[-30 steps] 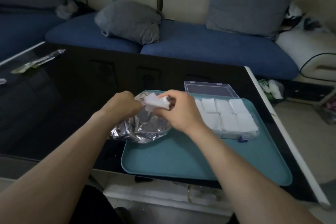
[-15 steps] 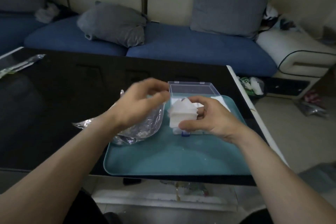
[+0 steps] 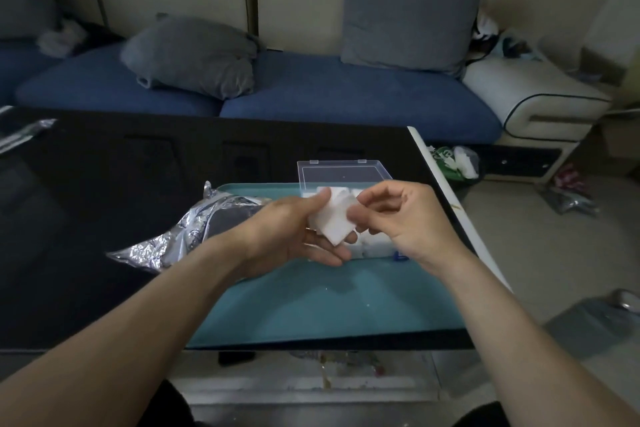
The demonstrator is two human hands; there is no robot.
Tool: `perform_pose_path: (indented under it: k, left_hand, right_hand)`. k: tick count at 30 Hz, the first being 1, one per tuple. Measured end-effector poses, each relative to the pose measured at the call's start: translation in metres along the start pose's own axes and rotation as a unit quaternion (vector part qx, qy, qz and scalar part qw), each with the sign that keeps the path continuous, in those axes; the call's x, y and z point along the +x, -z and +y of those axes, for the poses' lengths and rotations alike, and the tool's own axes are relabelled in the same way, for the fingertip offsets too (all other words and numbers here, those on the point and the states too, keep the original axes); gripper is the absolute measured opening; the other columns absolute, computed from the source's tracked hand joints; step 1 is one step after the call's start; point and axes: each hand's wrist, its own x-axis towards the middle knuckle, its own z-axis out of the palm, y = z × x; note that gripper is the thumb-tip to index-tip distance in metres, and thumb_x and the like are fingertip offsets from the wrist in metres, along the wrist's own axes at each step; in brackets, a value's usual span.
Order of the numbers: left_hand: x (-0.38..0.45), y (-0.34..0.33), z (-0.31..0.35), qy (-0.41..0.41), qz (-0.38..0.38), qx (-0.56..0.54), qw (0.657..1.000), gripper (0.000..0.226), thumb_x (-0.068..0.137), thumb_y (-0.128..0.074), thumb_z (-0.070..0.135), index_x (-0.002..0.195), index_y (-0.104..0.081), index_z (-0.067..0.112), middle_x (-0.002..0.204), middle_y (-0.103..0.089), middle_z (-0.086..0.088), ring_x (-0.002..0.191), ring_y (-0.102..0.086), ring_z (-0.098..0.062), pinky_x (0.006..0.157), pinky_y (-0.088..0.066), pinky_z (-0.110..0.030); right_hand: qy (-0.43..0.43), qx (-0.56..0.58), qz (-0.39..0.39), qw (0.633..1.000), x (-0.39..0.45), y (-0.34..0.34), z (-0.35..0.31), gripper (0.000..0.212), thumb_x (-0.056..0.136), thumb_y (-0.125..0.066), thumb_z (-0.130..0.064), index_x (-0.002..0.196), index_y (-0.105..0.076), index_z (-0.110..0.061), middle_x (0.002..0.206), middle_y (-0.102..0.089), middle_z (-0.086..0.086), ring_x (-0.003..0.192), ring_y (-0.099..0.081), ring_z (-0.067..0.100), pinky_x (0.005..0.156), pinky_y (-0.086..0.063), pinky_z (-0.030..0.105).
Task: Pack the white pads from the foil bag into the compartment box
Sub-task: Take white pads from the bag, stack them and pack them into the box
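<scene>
A small stack of white pads (image 3: 333, 218) is held above the teal tray (image 3: 311, 308). My left hand (image 3: 294, 232) grips it from the left, thumb on top and fingers beneath. My right hand (image 3: 398, 218) pinches its right edge with thumb and forefinger. Behind the hands lies the clear compartment box (image 3: 375, 246), its lid (image 3: 341, 174) standing open at the back. White pads fill the compartments I can see; the hands hide most of the box. The crumpled foil bag (image 3: 194, 232) lies at the tray's left edge, untouched.
The tray sits on a black glass table (image 3: 104, 201) whose white right edge (image 3: 446, 198) runs beside my right hand. A foil wrapper (image 3: 24, 132) lies at the table's far left. A blue sofa with grey cushions stands behind. Bags litter the floor at right.
The stack of pads left the bag's mouth in my right hand and moved over the box. My left hand let go of the foil bag and now grips the stack too.
</scene>
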Motion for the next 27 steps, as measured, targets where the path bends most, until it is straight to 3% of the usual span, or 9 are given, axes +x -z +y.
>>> perform_pose_path:
  k: [4, 7, 9, 12, 15, 18, 24, 27]
  left_hand:
    - [0.005, -0.005, -0.003, -0.017, 0.071, -0.015, 0.997, 0.043, 0.109, -0.032, 0.024, 0.113, -0.06, -0.009, 0.094, -0.072, -0.026, 0.076, -0.072, -0.032, 0.066, -0.062, -0.032]
    - [0.011, -0.01, -0.006, -0.034, 0.143, -0.042, 0.988, 0.034, 0.107, -0.039, 0.018, 0.103, -0.062, -0.008, 0.098, -0.07, -0.027, 0.086, -0.072, -0.036, 0.076, -0.062, -0.038]
    - [0.017, -0.013, -0.006, -0.062, 0.227, -0.087, 0.968, 0.029, 0.106, -0.044, 0.014, 0.092, -0.063, -0.004, 0.099, -0.069, -0.022, 0.084, -0.071, -0.033, 0.078, -0.062, -0.038]
    - [0.019, -0.019, -0.005, -0.09, 0.305, -0.162, 0.934, 0.022, 0.103, -0.049, 0.011, 0.092, -0.065, -0.001, 0.091, -0.074, -0.014, 0.075, -0.074, -0.023, 0.067, -0.061, -0.03]
    - [0.021, -0.024, -0.009, -0.107, 0.331, -0.152, 0.925, 0.015, 0.099, -0.059, 0.013, 0.099, -0.068, 0.001, 0.091, -0.075, -0.016, 0.076, -0.073, -0.023, 0.064, -0.061, -0.034]
    - [0.025, -0.025, -0.01, -0.113, 0.356, -0.102, 0.922, 0.014, 0.096, -0.065, 0.018, 0.099, -0.07, 0.005, 0.089, -0.076, -0.013, 0.082, -0.073, -0.029, 0.079, -0.061, -0.045]
    - [0.015, -0.02, -0.004, -0.152, 0.305, -0.078, 0.937, 0.011, 0.097, -0.061, 0.01, 0.102, -0.069, 0.005, 0.094, -0.076, -0.012, 0.084, -0.075, -0.025, 0.073, -0.06, -0.035]
    - [0.01, -0.015, 0.0, -0.144, 0.293, -0.087, 0.941, 0.016, 0.1, -0.053, 0.009, 0.094, -0.067, 0.008, 0.095, -0.075, -0.012, 0.085, -0.075, -0.029, 0.074, -0.06, -0.038]
  right_hand:
    - [-0.039, 0.022, 0.023, 0.999, 0.0, 0.004, 0.003, 0.012, 0.08, -0.083, -0.013, 0.085, -0.072, -0.012, 0.074, -0.076, 0.006, 0.069, -0.074, 0.02, 0.063, -0.055, 0.028]
    - [-0.098, 0.089, 0.022, 0.991, 0.0, 0.005, 0.002, 0.01, 0.084, -0.079, -0.012, 0.088, -0.071, -0.009, 0.073, -0.074, 0.003, 0.07, -0.072, 0.018, 0.061, -0.054, 0.026]
    - [-0.137, 0.151, 0.017, 0.979, 0.001, 0.007, -0.001, 0.009, 0.085, -0.077, -0.013, 0.09, -0.07, -0.011, 0.073, -0.073, 0.002, 0.069, -0.07, 0.014, 0.06, -0.054, 0.024]
    - [-0.179, 0.235, 0.002, 0.955, 0.001, 0.003, -0.004, 0.012, 0.084, -0.077, -0.015, 0.093, -0.07, -0.014, 0.073, -0.071, -0.001, 0.066, -0.068, 0.01, 0.061, -0.054, 0.024]
    - [-0.155, 0.212, 0.021, 0.965, 0.0, -0.019, -0.005, 0.017, 0.085, -0.077, -0.014, 0.101, -0.07, -0.013, 0.071, -0.072, -0.002, 0.062, -0.066, 0.009, 0.06, -0.053, 0.024]
    - [-0.065, 0.101, 0.078, 0.99, 0.001, -0.038, 0.0, 0.021, 0.089, -0.075, -0.017, 0.109, -0.069, -0.012, 0.073, -0.073, -0.002, 0.061, -0.065, 0.008, 0.059, -0.053, 0.024]
    - [-0.02, 0.067, 0.123, 0.99, 0.004, -0.032, -0.001, 0.008, 0.091, -0.074, -0.02, 0.096, -0.074, -0.014, 0.078, -0.071, -0.001, 0.064, -0.063, 0.004, 0.057, -0.054, 0.024]
    - [-0.029, 0.079, 0.077, 0.993, 0.008, -0.014, -0.003, 0.005, 0.093, -0.071, -0.018, 0.094, -0.073, -0.013, 0.081, -0.071, 0.0, 0.073, -0.065, 0.01, 0.061, -0.055, 0.027]
